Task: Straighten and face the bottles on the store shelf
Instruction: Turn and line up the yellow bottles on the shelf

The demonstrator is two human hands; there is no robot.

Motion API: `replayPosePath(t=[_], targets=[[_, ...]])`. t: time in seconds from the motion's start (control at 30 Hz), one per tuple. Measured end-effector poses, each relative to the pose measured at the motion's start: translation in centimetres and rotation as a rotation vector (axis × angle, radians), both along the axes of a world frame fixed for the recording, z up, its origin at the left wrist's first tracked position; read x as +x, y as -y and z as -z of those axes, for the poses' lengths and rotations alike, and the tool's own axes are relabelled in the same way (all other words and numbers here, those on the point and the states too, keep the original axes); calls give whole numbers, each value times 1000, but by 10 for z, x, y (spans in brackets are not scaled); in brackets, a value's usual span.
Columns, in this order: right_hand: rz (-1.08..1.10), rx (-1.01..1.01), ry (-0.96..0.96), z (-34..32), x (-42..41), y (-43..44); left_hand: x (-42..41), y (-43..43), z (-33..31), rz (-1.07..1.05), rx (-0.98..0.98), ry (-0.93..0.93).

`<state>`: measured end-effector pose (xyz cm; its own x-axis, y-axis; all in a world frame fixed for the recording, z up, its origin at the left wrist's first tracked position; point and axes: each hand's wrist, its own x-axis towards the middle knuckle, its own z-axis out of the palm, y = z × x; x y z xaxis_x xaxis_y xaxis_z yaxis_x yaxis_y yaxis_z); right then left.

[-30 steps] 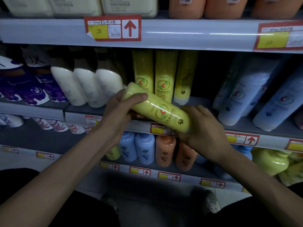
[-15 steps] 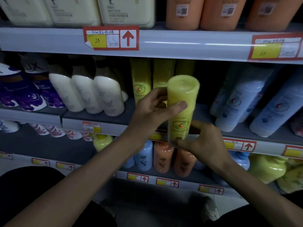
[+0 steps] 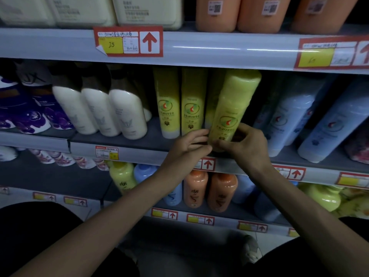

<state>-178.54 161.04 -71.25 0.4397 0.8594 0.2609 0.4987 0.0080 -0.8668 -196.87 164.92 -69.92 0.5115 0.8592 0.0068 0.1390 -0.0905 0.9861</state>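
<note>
You have, by colour:
- 1 o'clock: yellow-green bottle [image 3: 233,108], red-and-green round emblem, dark flower mark.
- 12: matching yellow-green pair [image 3: 166,102].
- 10: cream-white bottles [image 3: 127,114], dark tops.
- 9: white packs [image 3: 30,112], purple flower print.
- 2: pale blue bottles [image 3: 289,116].
- 5: orange bottles [image 3: 221,192].
- 11: red price tag [image 3: 127,42], yellow panel.

Obs: left hand [image 3: 187,148] and right hand [image 3: 247,146] are pinching the base of a tall yellow-green plastic bottle [image 3: 233,108]. Its label is facing out and its top is leaning toward 1 o'clock, above the grey metal shelf [image 3: 139,154] front edge. Matching yellow bottles [image 3: 168,102] are standing at its 9 o'clock; pale blue bottles [image 3: 287,116] are leaning at its 3 o'clock.
</note>
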Motion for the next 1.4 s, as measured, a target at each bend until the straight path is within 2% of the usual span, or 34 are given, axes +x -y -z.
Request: replayPosePath(t=[0.17,0.3,0.57,0.67,1.0,1.4], targets=[[26,-30,70,7,-6,-10,10,-3,1,-82,-97,96],[49,-32,45,11,-5,-18,17,-5,-2,-100,-143,133],[40,-63,-14,16,-3,-22,20,-4,2,-127,-248,108],[12,-49,38,19,-2,-21,19,-1,1,-112,-237,79],[-17,-14,39,18,4,-23,13,-3,-1,-144,-102,61],[-77,-5,50,14,10,-2,-8,-7,-17,-164,-104,142]])
